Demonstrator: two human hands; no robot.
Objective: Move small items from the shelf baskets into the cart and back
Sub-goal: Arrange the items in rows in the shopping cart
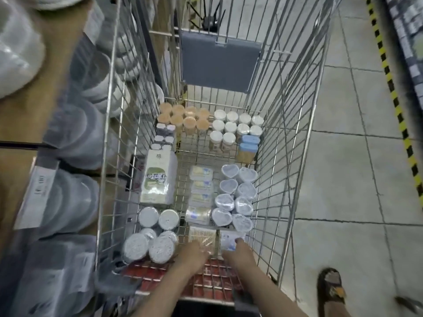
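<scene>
Both hands down in the cart [295, 138], near end. Left hand [194, 251] rests on the clear box of sticks [202, 240], fingers over its near edge — whether curled round it, cannot tell (blurred). Right hand [237, 252] pinches the white-blue packet [230, 241] just beside it. Other small items fill the cart floor in rows: heart-shaped tubs [238, 194], round tins [148, 239]. Judgement: mid-step, either setting these two down or lifting them — next move calls for a firm hold or a clean release, clear of the wire sides.
</scene>
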